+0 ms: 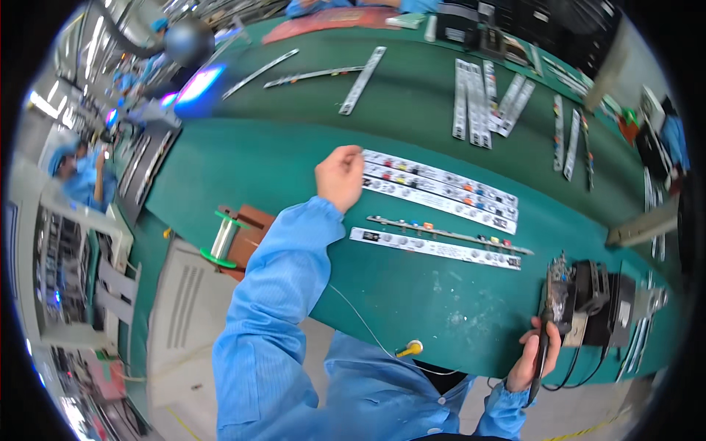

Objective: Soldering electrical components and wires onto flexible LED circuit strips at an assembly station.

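Note:
My left hand (340, 178) is closed at the left ends of several white circuit board strips (441, 192) lying side by side on the green mat. Its fingertips touch or nearly touch the topmost strip's end; whatever they pinch is hidden. In my right hand (531, 359) is a black soldering iron (543, 349), its front end up against the soldering iron stand (562, 294). Between my hands, one populated strip (448, 234) lies tilted on its edge, and a flat white strip (434, 248) rests just nearer to me.
A solder wire spool (223, 239) with green flanges sits on a brown holder at left. More circuit strips (474, 103) lie on the dark green belt (309, 103) beyond. A yellow plug (410, 348) and thin wire hang at the near edge. Co-workers sit far left and opposite.

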A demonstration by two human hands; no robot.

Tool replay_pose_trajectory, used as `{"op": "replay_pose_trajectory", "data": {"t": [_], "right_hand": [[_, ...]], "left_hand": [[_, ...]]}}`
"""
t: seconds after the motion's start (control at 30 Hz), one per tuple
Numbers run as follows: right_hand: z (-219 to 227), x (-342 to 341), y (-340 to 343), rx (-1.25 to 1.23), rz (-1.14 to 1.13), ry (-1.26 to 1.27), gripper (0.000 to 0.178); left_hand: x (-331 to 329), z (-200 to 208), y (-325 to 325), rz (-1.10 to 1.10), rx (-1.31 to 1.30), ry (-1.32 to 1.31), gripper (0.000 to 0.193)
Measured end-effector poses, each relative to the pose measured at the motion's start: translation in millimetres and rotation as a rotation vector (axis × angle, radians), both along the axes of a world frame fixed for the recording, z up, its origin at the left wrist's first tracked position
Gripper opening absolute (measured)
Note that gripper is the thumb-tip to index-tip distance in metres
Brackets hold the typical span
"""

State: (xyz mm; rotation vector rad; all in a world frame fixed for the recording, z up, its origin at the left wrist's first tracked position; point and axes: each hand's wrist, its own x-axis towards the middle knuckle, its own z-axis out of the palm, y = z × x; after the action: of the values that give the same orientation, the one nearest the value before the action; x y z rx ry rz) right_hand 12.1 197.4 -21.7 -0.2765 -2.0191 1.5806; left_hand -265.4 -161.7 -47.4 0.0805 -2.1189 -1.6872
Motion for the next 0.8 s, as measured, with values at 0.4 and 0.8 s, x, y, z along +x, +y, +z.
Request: {"op": "replay_pose_trajectory", "data": {"t": [0.4, 0.8], "right_hand": [[-3, -68, -19, 0.437, 0.052, 0.134, 0.037], [-2, -74, -15, 0.436, 0.102, -0.018, 0.041]], "left_hand": [[6, 7, -2, 0.033, -0.185, -0.008, 0.020], [14, 26, -7, -0.013, -0.244, -0.113, 0.027]]}}
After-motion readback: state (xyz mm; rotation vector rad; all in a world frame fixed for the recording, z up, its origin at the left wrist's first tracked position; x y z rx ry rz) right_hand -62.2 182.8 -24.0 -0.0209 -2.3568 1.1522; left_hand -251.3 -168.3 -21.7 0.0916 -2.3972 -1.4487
